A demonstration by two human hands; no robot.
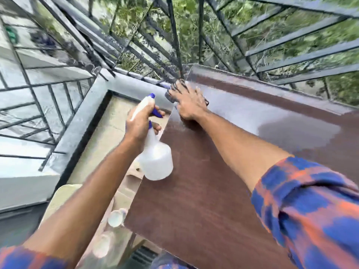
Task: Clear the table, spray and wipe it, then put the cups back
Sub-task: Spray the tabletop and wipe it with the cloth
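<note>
Left hand (140,121) grips the translucent white spray bottle with blue trigger (155,152) at centre frame, over the brown wooden table's (204,181) left edge. Right hand (189,105), fingers spread flat, presses a dark cloth (172,92) onto the table's far corner.

A black metal window grille (174,35) of crossed bars encloses a balcony corner, dense green foliage (187,20) showing through it. Below runs a grey painted parapet ledge (85,113) bordering a beige tiled floor (114,111); a pale neighbouring wall (23,179) stands at left
</note>
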